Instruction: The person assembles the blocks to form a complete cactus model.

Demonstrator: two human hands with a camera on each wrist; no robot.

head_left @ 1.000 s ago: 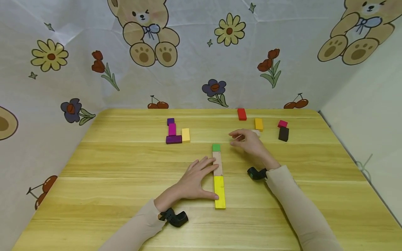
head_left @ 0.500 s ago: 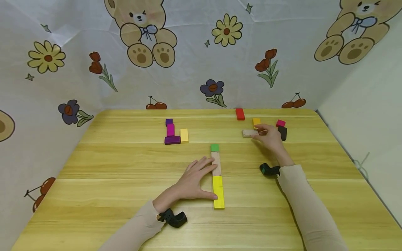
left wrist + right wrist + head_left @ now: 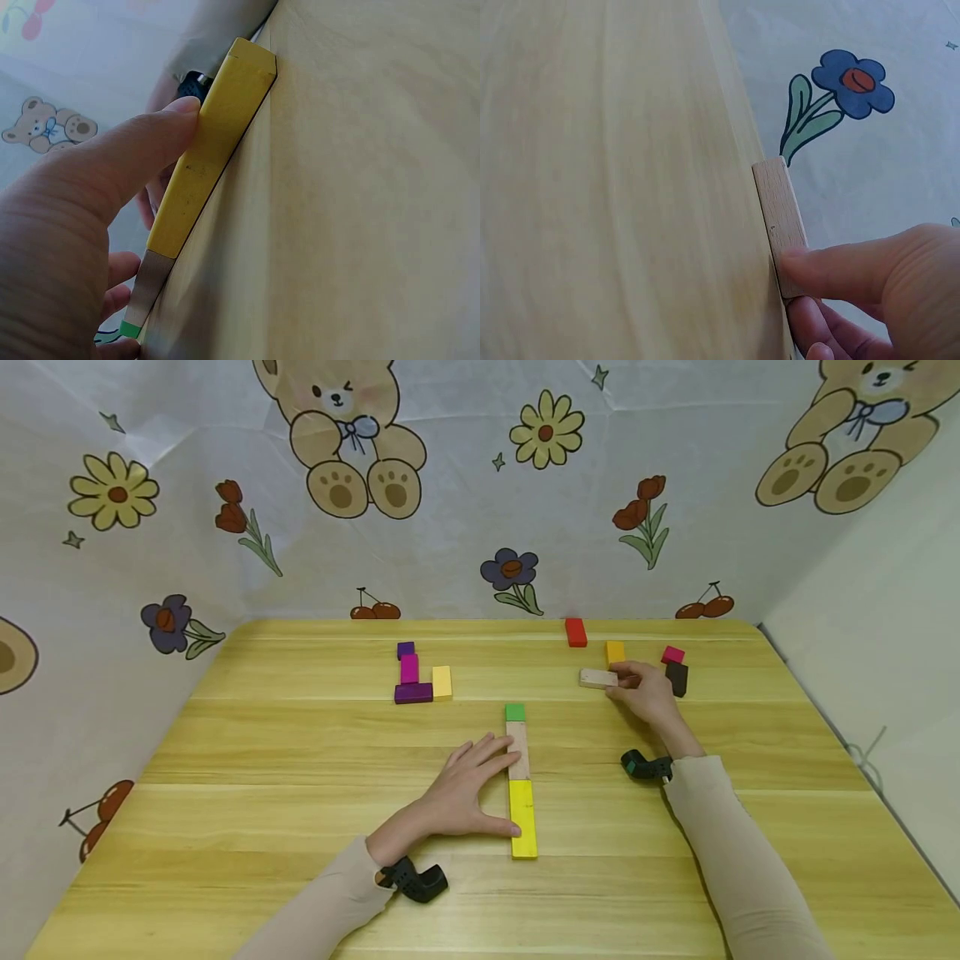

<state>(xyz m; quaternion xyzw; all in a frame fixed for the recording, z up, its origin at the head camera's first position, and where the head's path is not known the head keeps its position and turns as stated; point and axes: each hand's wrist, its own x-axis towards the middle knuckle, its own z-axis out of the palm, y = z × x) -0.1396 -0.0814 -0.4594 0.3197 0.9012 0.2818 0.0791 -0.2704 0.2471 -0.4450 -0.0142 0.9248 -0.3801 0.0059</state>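
Observation:
A column of blocks lies on the table: a yellow block (image 3: 523, 820) nearest, a plain wooden block (image 3: 517, 752) beyond it, a green block (image 3: 515, 712) at the far end. Along its left side rests my left hand (image 3: 467, 789), fingers spread. Its thumb touches the yellow block and its fingertips the plain one, also seen in the left wrist view. My right hand (image 3: 647, 693) pinches the right end of another plain wooden block (image 3: 778, 217), which lies crosswise on the table. In the right wrist view the thumb presses its face; the other fingers are partly hidden.
Behind my right hand lie an orange block (image 3: 615, 652) and a red block (image 3: 576, 632). To its right, a pink block (image 3: 672, 655) touches a dark block (image 3: 677, 679). Purple (image 3: 414, 693), magenta (image 3: 409, 668), indigo (image 3: 406, 650) and pale yellow (image 3: 442, 682) blocks sit back left.
My right hand has moved right from above the plain wooden block to its right end and taken hold of it. My left hand stays on the column.

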